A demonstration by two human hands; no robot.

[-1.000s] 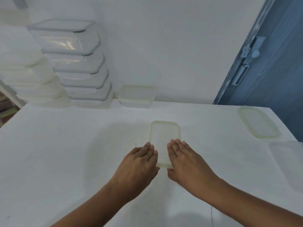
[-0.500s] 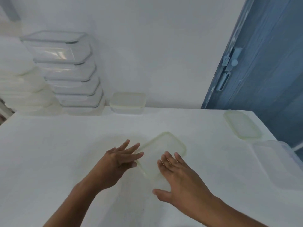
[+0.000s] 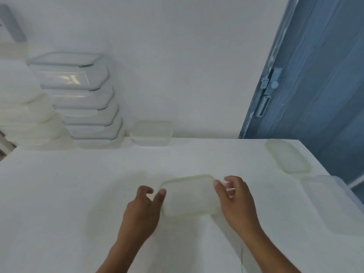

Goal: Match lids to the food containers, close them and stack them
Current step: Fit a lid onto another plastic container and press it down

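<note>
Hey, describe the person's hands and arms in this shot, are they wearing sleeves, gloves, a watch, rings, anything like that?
Nothing is worn that shows. The left hand and right hand are bare, with no gloves, rings or bands visible, though the image is a bit soft. Both forearms are bare down to the bottom edge of the frame: no sleeves, watch or bracelet at either wrist.

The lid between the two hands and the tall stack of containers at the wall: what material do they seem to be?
The lid looks like soft, matte plastic or silicone: milky, translucent, yellowish rim. The stack of containers at the wall looks like clear glass or hard plastic: transparent, with bright glossy reflections. Blur leaves both uncertain.
</note>
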